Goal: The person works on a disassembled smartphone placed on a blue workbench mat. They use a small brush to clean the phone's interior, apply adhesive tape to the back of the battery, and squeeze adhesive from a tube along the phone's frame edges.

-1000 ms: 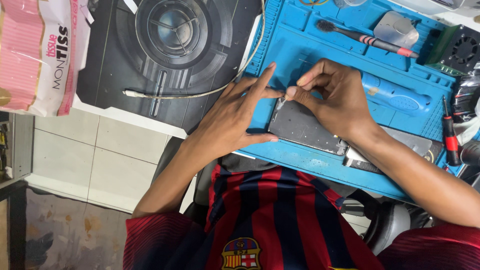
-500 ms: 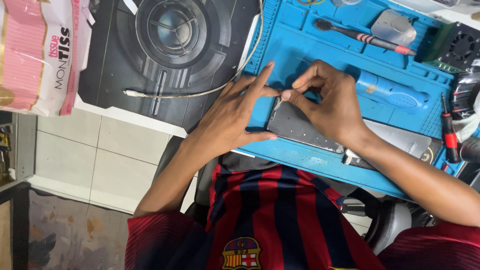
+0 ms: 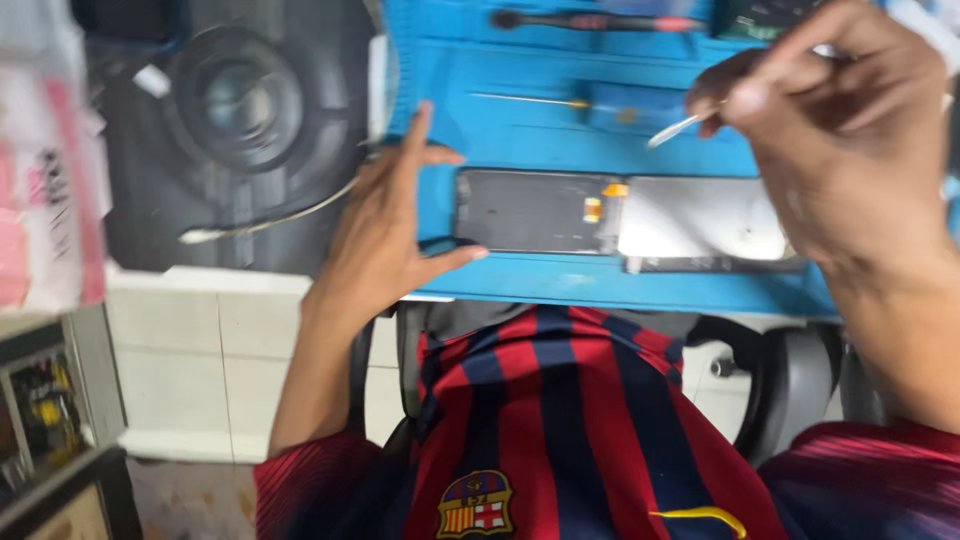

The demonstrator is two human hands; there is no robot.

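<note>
Phone (image 3: 535, 212), opened and flat, lies on the blue repair mat (image 3: 520, 140) on the worktop, its shiny panel (image 3: 700, 218) just right. It looks thin, stiff and fragile, best held by the edges. Left hand (image 3: 385, 235), fingers spread, touches its left end. Right hand (image 3: 840, 150) hovers above, pinching a thin pale tool (image 3: 672, 130).
</note>
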